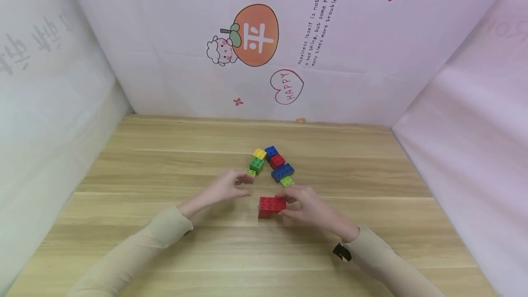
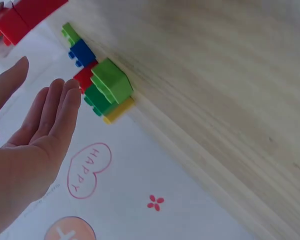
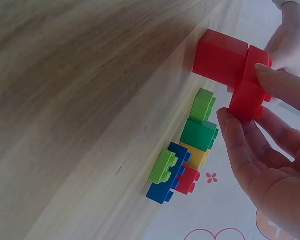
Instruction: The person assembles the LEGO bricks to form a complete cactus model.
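Observation:
My right hand (image 1: 309, 205) pinches a long red brick (image 3: 249, 92) between thumb and fingertips. It sits on a shorter red block (image 3: 221, 56), and part of it juts out past that block toward the hand. In the head view this red pair stands on the table in front of the other bricks. My left hand (image 1: 228, 185) is to the left, holding nothing, with thumb and fingers apart. Its fingertips overlap a lime green brick (image 1: 251, 173) in the head view. In the left wrist view its palm (image 2: 27, 155) shows bare.
Behind the hands, bricks form two slanting rows. The left one has a green (image 1: 256, 164) and a yellow brick (image 1: 259, 153); the right one a lime (image 1: 287, 181), two blue and a red brick (image 1: 277, 160). Printed cloth (image 1: 185, 81) walls the wooden table (image 1: 165, 150).

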A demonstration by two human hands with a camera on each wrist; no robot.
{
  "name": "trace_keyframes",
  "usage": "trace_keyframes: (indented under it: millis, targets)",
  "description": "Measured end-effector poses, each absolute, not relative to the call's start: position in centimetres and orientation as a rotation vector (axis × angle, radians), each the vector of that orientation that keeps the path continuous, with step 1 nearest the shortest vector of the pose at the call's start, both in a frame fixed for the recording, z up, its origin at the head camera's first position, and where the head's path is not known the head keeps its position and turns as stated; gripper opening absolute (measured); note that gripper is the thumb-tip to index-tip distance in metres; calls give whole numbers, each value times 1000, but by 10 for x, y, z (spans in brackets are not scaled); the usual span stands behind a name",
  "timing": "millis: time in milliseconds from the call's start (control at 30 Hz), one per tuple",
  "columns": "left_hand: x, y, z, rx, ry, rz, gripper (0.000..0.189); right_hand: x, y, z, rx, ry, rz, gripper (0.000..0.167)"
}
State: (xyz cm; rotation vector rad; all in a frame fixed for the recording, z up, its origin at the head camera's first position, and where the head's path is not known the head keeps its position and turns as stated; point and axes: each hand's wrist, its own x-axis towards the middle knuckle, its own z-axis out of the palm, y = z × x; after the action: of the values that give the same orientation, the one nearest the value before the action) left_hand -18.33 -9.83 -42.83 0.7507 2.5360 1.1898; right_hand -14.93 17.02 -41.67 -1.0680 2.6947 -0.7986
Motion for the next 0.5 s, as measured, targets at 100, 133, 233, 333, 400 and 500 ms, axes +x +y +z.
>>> trace_keyframes:
  millis: [100,133,233,333,400,500]
  targets:
    - [-189,-103,-425,722,2575,1229,37,-150,171,-417,-1076,2703,-804,35]
    - [-191,-104,-425,713,2587,1235,37,-150,171,-418,-1083,2704,-809,35]
    - [-196,-107,-425,690,2624,1214,37,-150,171,-418,-1098,2707,-815,34]
    - [-202,-109,-427,674,2648,1186,37,-150,170,-418,-1092,2704,-813,34]
    - [-205,-109,-429,660,2656,1179,37,-150,170,-419,-1081,2699,-812,34]
    - [-209,-108,-431,639,2660,1161,37,-150,170,-419,-1068,2693,-815,34]
